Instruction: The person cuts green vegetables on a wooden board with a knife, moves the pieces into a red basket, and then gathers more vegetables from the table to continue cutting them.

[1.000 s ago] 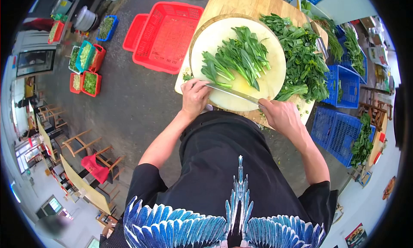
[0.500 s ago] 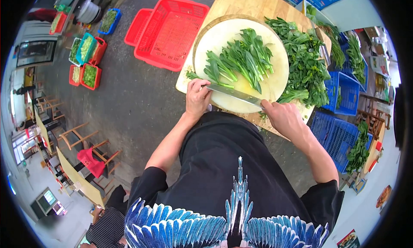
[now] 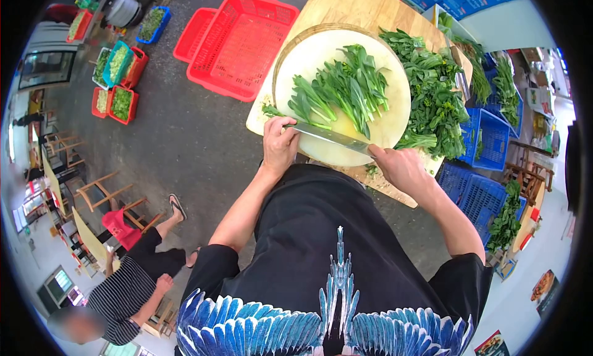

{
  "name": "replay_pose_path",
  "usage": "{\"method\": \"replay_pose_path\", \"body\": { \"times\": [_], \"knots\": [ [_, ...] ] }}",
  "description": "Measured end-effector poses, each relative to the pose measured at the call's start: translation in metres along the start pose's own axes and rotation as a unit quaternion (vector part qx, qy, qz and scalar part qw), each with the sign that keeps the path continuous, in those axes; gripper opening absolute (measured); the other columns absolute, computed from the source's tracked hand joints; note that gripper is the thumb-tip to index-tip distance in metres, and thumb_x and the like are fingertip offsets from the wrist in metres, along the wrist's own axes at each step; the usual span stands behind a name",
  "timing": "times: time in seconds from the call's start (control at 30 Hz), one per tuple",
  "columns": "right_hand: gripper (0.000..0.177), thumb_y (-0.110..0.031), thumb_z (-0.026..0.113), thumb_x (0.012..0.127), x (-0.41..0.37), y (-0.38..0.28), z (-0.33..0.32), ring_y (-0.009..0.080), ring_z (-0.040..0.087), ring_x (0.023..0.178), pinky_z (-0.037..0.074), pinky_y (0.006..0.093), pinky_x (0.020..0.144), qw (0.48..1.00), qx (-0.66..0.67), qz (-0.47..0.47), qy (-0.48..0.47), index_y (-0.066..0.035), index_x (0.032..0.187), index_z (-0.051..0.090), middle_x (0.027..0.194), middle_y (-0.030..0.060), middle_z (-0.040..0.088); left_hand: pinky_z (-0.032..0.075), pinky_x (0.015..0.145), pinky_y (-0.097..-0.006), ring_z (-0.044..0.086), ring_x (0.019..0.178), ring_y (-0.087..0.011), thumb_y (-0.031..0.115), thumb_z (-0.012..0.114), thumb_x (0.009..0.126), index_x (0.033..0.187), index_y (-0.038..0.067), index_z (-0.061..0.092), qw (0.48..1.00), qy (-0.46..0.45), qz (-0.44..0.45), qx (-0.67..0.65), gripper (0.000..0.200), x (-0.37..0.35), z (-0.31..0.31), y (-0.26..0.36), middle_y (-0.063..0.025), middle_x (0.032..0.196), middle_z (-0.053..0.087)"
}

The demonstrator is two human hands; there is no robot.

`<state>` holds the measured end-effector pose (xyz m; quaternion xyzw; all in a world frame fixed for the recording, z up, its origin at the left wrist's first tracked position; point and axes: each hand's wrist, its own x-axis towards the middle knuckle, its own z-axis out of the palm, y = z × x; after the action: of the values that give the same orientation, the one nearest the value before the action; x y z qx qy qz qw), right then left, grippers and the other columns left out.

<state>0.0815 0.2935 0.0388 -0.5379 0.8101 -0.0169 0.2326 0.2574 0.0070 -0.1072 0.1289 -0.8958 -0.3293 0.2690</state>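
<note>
A long knife (image 3: 332,135) spans the near edge of a round cutting board (image 3: 309,53). Its handle is in my closed right hand (image 3: 400,169). At the blade's left end my left hand (image 3: 280,143) is closed, thumb and fingers pinching the tip; whether it also holds a scrap is hidden. Cut leafy greens (image 3: 352,90) lie on the board beyond the blade, stems toward me. A small green piece (image 3: 270,111) rests beside my left fingers at the board's left edge. To the right of the board, a large heap of leafy greens (image 3: 432,100) lies on the wooden table (image 3: 333,4).
Red baskets (image 3: 244,47) stand beyond the table's left edge. Blue crates (image 3: 488,137) are at the right, some with greens. Several small vegetable baskets (image 3: 123,103) sit on the floor at far left. Another person (image 3: 133,282) in a striped shirt is at lower left, near wooden chairs.
The view has shifted slightly. The person in the striped shirt has come further into view at lower left. Both my hands keep the same hold on the knife, and the greens look unchanged.
</note>
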Motion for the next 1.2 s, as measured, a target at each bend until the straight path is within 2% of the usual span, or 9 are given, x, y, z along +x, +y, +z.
{"method": "replay_pose_path", "body": {
  "times": [0.13, 0.37, 0.43, 0.53, 0.63, 0.77, 0.97, 1.07, 1.2],
  "knots": [
    [0.023, -0.008, 0.067, 0.094, 0.012, 0.002, 0.005, 0.0369, 0.076, 0.067, 0.058, 0.0500, 0.057, 1.000, 0.001, 0.004, -0.008, -0.007, 0.116, 0.059, 0.073, 0.0136, 0.073, 0.052, 0.103, -0.0466, 0.065, 0.115, -0.0344, -0.002, 0.087, 0.079, 0.095, 0.007, 0.078, 1.000, 0.014, -0.003, -0.003, 0.020, -0.002, 0.002, -0.002, -0.0070, 0.116, 0.072],
    [0.017, -0.009, 0.065, 0.099, 0.013, 0.000, 0.037, 0.0365, 0.075, 0.064, 0.057, 0.0504, 0.055, 0.999, 0.024, 0.017, 0.046, -0.007, 0.115, 0.061, 0.070, 0.0136, 0.072, 0.052, 0.101, -0.0465, 0.065, 0.115, -0.0341, -0.001, 0.088, 0.079, 0.095, 0.007, 0.077, 1.000, 0.012, 0.016, 0.000, 0.021, 0.004, 0.000, -0.003, -0.0084, 0.116, 0.072],
    [0.016, -0.011, 0.065, 0.100, 0.007, -0.005, 0.035, 0.0363, 0.075, 0.064, 0.056, 0.0505, 0.054, 0.998, 0.033, 0.025, 0.051, -0.008, 0.115, 0.061, 0.069, 0.0140, 0.072, 0.053, 0.100, -0.0460, 0.065, 0.114, -0.0336, 0.000, 0.088, 0.080, 0.099, 0.007, 0.078, 1.000, -0.019, 0.003, -0.003, 0.022, 0.009, -0.007, 0.000, -0.0096, 0.117, 0.073],
    [0.020, -0.017, 0.064, 0.106, -0.019, -0.001, 0.037, 0.0424, 0.071, 0.066, 0.055, 0.0540, 0.060, 0.992, 0.083, 0.085, 0.034, -0.009, 0.124, 0.068, 0.071, 0.0183, 0.070, 0.054, 0.100, -0.0451, 0.066, 0.114, -0.0333, 0.002, 0.087, 0.084, 0.105, 0.007, 0.079, 0.998, -0.061, 0.015, -0.020, 0.023, 0.022, -0.020, -0.001, -0.0111, 0.120, 0.074],
    [0.019, -0.022, 0.065, 0.109, -0.032, 0.005, 0.036, 0.0435, 0.070, 0.068, 0.054, 0.0539, 0.064, 0.980, 0.147, 0.102, 0.090, -0.009, 0.120, 0.073, 0.073, 0.0205, 0.070, 0.055, 0.099, -0.0438, 0.067, 0.114, -0.0335, 0.004, 0.085, 0.087, 0.113, 0.007, 0.080, 0.994, -0.097, 0.032, -0.027, 0.026, 0.034, -0.031, -0.002, -0.0110, 0.121, 0.075],
    [0.021, -0.027, 0.067, 0.108, -0.035, 0.003, 0.030, 0.0444, 0.071, 0.071, 0.055, 0.0556, 0.067, 0.965, 0.193, 0.167, 0.059, -0.008, 0.111, 0.076, 0.075, 0.0229, 0.070, 0.054, 0.101, -0.0450, 0.068, 0.116, -0.0338, 0.006, 0.082, 0.091, 0.118, 0.009, 0.081, 0.983, -0.166, 0.068, 0.031, 0.028, 0.048, -0.046, -0.008, -0.0087, 0.123, 0.075],
    [0.025, -0.027, 0.067, 0.108, -0.046, 0.004, 0.032, 0.0455, 0.069, 0.069, 0.053, 0.0542, 0.066, 0.933, 0.273, 0.229, 0.058, -0.006, 0.117, 0.079, 0.072, 0.0239, 0.068, 0.046, 0.107, -0.0437, 0.068, 0.118, -0.0298, 0.007, 0.083, 0.086, 0.107, 0.011, 0.076, 0.970, -0.159, 0.144, 0.115, 0.023, 0.075, -0.055, 0.010, -0.0058, 0.118, 0.075],
    [0.026, -0.026, 0.067, 0.108, -0.050, 0.004, 0.038, 0.0452, 0.069, 0.068, 0.053, 0.0534, 0.065, 0.929, 0.276, 0.238, 0.067, -0.006, 0.118, 0.079, 0.071, 0.0237, 0.067, 0.044, 0.107, -0.0418, 0.069, 0.117, -0.0253, 0.007, 0.084, 0.082, 0.102, 0.012, 0.073, 0.959, -0.225, 0.159, 0.064, 0.024, 0.079, -0.049, 0.003, -0.0027, 0.111, 0.075],
    [0.024, -0.026, 0.068, 0.108, -0.061, 0.002, 0.032, 0.0450, 0.069, 0.068, 0.053, 0.0530, 0.065, 0.929, 0.269, 0.245, 0.067, -0.005, 0.114, 0.079, 0.071, 0.0240, 0.067, 0.045, 0.104, -0.0425, 0.070, 0.115, -0.0233, 0.009, 0.086, 0.080, 0.102, 0.012, 0.074, 0.955, -0.247, 0.157, 0.043, 0.025, 0.077, -0.037, -0.005, -0.0008, 0.106, 0.075]
  ]
}}
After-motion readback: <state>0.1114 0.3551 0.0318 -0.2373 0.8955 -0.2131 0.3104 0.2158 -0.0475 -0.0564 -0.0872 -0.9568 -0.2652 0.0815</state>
